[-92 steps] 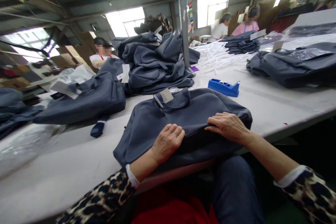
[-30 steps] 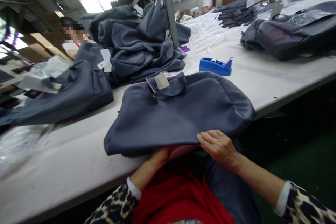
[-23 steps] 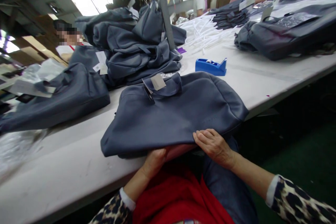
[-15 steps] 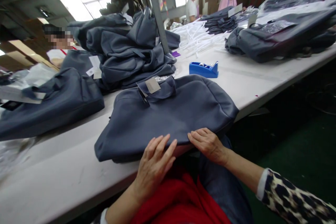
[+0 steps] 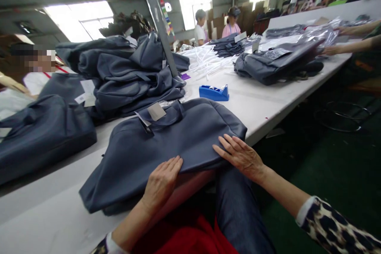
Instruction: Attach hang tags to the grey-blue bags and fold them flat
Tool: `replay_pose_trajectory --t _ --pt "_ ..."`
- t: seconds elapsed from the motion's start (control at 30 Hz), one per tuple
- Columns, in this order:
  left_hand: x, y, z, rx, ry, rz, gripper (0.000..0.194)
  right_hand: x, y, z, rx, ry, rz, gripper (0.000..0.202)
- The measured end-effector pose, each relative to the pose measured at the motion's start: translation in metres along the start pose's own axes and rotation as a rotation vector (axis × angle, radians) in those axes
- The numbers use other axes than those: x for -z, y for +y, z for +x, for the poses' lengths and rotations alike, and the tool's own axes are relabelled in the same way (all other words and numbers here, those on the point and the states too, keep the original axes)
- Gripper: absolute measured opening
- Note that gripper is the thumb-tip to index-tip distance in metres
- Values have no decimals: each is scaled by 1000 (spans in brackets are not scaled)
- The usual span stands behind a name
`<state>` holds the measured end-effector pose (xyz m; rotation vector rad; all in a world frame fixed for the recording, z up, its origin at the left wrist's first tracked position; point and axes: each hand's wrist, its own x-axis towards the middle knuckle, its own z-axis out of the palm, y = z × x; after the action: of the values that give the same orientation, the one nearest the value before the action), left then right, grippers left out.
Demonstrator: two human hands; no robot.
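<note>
A dark blue-grey bag (image 5: 175, 135) lies flat on the white table, its short handle and paper tags (image 5: 156, 111) toward the far side. My left hand (image 5: 162, 178) is closed over the bag's near edge, fingers together on top; its thumb is hidden. On the near right part of the bag, my right hand (image 5: 241, 156) rests with its fingers stretched out and slightly apart. The bag's near edge meets my red clothing and jeans.
A blue tape dispenser (image 5: 214, 93) stands behind the bag. Piled bags (image 5: 125, 75) and another bag (image 5: 44, 135) lie to the left, near a metal post (image 5: 163, 27). White strips (image 5: 205, 59) cover the table farther back. A co-worker's hands (image 5: 336, 49) are by bags at right.
My left hand has gone from spread fingers to a closed hold on the bag's edge. My right hand has opened out flat toward the bag's right end. The camera view has shifted.
</note>
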<state>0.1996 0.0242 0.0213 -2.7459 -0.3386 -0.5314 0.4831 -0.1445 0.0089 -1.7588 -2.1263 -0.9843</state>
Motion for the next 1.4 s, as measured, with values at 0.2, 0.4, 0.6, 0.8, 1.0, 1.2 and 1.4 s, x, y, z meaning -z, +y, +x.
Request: replay_pose_trajectory --t 0.2,0.4,0.6,0.8,1.0,1.2,1.4 --pt "14 -2 9 48 43 9 44 14 15 33 -10 138 53 29" --pt "38 19 48 94 112 12 51 48 -9 89 75 109 144 23" --pt "57 -2 44 47 163 -93 53 82 2 98 94 140 503 36" --pt "75 -14 11 -1 184 -172 68 78 52 68 -385 -35 1110 53" --pt "80 -23 -5 47 208 -308 66 62 35 76 -481 81 1261 24" --pt "117 -58 -17 90 235 -466 44 19 36 73 -920 268 1583 49" --pt "162 -95 -36 257 255 -476 25 -2 17 94 -738 92 1717 54"
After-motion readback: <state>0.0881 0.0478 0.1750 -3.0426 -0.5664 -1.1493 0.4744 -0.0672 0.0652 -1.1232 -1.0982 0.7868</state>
